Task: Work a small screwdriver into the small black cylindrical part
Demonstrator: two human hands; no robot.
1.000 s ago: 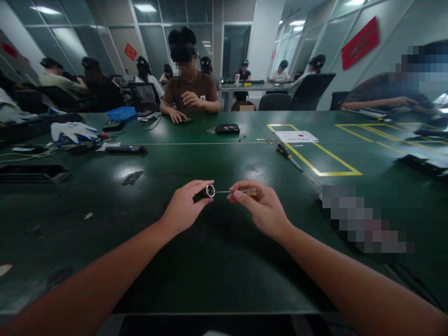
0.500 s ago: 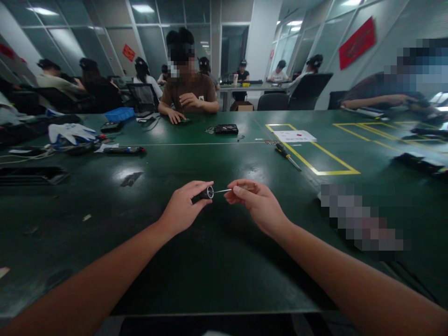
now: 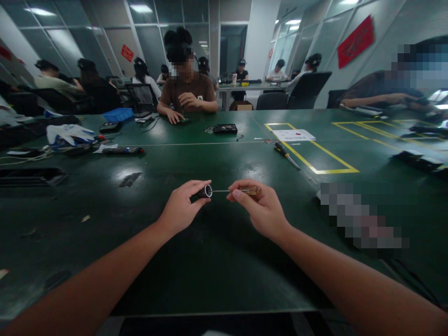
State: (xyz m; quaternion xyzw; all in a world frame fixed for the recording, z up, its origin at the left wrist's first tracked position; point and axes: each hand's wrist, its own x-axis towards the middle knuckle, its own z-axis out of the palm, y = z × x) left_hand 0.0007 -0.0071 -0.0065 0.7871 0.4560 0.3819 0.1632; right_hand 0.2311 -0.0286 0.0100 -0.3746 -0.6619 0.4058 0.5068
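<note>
My left hand point(image 3: 184, 205) is closed round a short black cylinder point(image 3: 207, 191) with a bright ring at its open end, perhaps a flashlight. That end faces right. My right hand point(image 3: 261, 205) grips a small screwdriver point(image 3: 251, 190) by its amber, see-through handle. Its thin metal shaft points left, and the tip reaches the ringed end of the cylinder; how far it goes inside cannot be made out. Both hands are above the green table point(image 3: 217, 270), close to its near edge.
Farther right lies a yellow-and-black screwdriver point(image 3: 287, 155) near a white sheet point(image 3: 294, 135). A black box-like part point(image 3: 226, 128) sits ahead, before a seated co-worker point(image 3: 187, 93). White gloves point(image 3: 70, 134), a dark pen-like tool point(image 3: 123, 150) and a blue tray point(image 3: 118, 115) are at left.
The screwdriver has turned slightly, its shaft now nearly level and more of its handle showing. Both hands keep their grips, and the whole view has shifted very slightly.
</note>
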